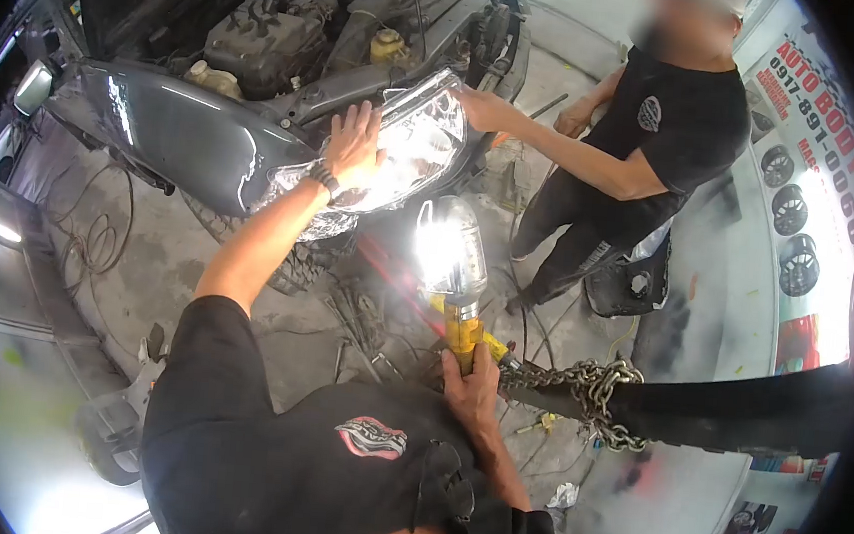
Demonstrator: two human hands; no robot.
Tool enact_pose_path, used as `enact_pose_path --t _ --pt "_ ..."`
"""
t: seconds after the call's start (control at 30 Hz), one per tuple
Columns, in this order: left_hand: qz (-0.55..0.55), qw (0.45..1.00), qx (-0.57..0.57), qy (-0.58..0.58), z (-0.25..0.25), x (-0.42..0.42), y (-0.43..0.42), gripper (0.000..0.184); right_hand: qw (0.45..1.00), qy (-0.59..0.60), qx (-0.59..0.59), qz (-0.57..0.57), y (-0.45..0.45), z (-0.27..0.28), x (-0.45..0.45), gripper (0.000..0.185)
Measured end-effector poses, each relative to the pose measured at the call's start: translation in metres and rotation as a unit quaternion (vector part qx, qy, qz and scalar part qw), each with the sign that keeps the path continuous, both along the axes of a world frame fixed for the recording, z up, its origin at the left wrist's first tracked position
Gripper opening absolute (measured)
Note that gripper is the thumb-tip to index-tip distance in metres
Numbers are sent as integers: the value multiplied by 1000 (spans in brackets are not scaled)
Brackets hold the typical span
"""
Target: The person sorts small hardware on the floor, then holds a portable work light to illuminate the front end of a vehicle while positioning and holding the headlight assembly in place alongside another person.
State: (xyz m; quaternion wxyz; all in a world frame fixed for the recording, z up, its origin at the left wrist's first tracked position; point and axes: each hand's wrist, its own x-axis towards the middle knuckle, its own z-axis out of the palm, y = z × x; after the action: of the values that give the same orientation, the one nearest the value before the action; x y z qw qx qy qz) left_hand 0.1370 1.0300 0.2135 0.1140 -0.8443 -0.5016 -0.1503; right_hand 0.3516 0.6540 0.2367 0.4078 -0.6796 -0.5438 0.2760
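Note:
My left hand (353,156) lies flat, fingers spread, against a clear headlight (419,144) at the front corner of a dark car. A wristband circles that wrist. Clutched in my right hand (474,389) is the yellow handle of a lit work light (456,259), whose caged bulb glares below the headlight. A co-worker's hand (480,109) touches the headlight's far upper end. Clear wrinkled film seems to cover the headlight's lower edge. Glare hides part of the lens.
Above the headlight, the open engine bay (264,38) shows. Chains (593,386) wrap a dark beam (737,407) at my right. Tools (357,327) and cables lie on the floor. A co-worker (648,134) stands opposite. A dark fender (187,128) is left of the headlight.

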Motion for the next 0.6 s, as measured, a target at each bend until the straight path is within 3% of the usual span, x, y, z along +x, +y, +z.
enact_pose_path --t 0.1,0.2,0.37,0.47,0.5,0.53,0.57,0.6 --pt "5 996 80 -50 -19 -10 -9 78 999 2 -46 0 -7 -2 -8 45" --pt "4 990 74 -119 -22 -19 -11 80 999 6 -40 -4 -15 0 -16 51" --pt "36 991 76 -102 -18 -10 -12 76 999 -9 -50 -14 -27 2 -35 59" --pt "45 993 81 -73 -23 -10 -10 72 997 -24 56 -41 -37 3 -56 25" --pt "23 986 155 -49 -45 -19 3 67 996 -9 81 -49 -39 4 -64 27" --pt "-1 990 100 -100 -55 -27 25 62 996 -15 76 -54 -43 2 -71 29" --pt "-79 980 163 -86 -66 -40 34 58 995 -19 64 -78 -52 -1 -80 32" --pt "-107 977 136 -126 -66 -44 34 60 995 -22 50 -84 -60 -1 -89 36"
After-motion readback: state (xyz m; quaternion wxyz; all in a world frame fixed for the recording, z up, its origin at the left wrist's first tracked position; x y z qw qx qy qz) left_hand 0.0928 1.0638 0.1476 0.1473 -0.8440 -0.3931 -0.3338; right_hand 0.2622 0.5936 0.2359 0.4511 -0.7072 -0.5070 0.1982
